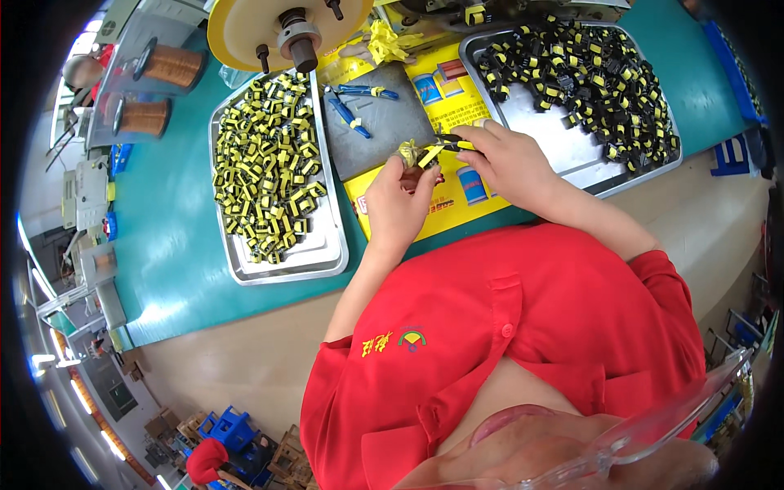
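The small yellow-taped black coil bobbin (411,155) sits pinched in the fingertips of the left hand (398,204), held just above the yellow printed sheet (457,208) at the middle of the bench. The right hand (510,159) is closed around a slim yellow-handled tool (447,144), whose tip meets the bobbin from three o'clock. By my reading, the step in hand is trimming or dressing the piece (whether tape or leads, the picture is too small to tell), and the next move calls for a steady left pinch and a fine, short stroke of the tool.

At nine o'clock of the hands lies a steel tray of yellow-and-black bobbins (282,261); at one o'clock a second steel tray of darker ones (563,151). Blue-handled pliers (349,114) rest on a grey mat (384,122) at eleven o'clock, a large yellow winding disc (245,33) beyond. Nothing stands between hands and trays.
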